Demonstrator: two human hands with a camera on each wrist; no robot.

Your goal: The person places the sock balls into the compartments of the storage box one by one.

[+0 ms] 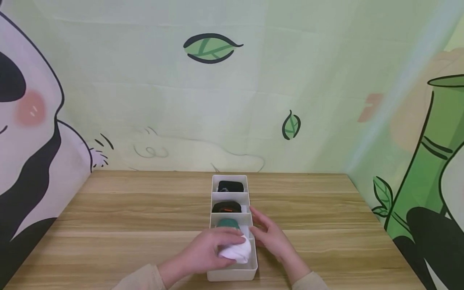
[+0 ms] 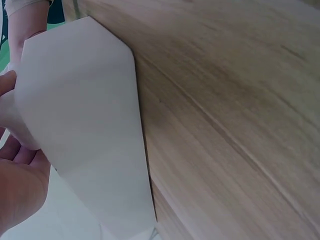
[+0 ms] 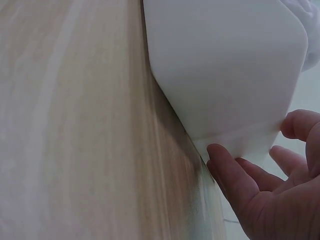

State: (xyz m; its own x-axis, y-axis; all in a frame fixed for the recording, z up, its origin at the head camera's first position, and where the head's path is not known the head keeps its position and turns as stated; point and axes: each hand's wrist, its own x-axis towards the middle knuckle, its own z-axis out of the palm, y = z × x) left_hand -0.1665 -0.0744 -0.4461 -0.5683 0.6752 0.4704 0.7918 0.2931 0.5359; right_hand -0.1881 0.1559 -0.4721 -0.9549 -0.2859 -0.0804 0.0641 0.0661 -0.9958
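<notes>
A long white divided box [image 1: 232, 275] stands on the table, its compartments in a row. My left hand [image 1: 204, 249] grips a white bundle of soft cloth [image 1: 237, 251] over the compartment nearest me. In the left wrist view that hand [image 2: 22, 185] shows at the left edge, beside the box's wall [image 2: 85, 110]. My right hand [image 1: 270, 233] is at the box's right side, its fingers extended. The right wrist view shows the fingertips of this hand [image 3: 280, 195] against the outer wall. A green bundle [image 1: 228, 223] sits in the compartment just beyond the white cloth.
Farther back in the box lie a black bundle with an orange mark [image 1: 226, 207] and another black bundle [image 1: 230, 186], each in its own compartment. The wood-grain table [image 1: 156, 209] extends to both sides. Behind it hangs a printed backdrop [image 1: 152, 100] with panda and bamboo drawings.
</notes>
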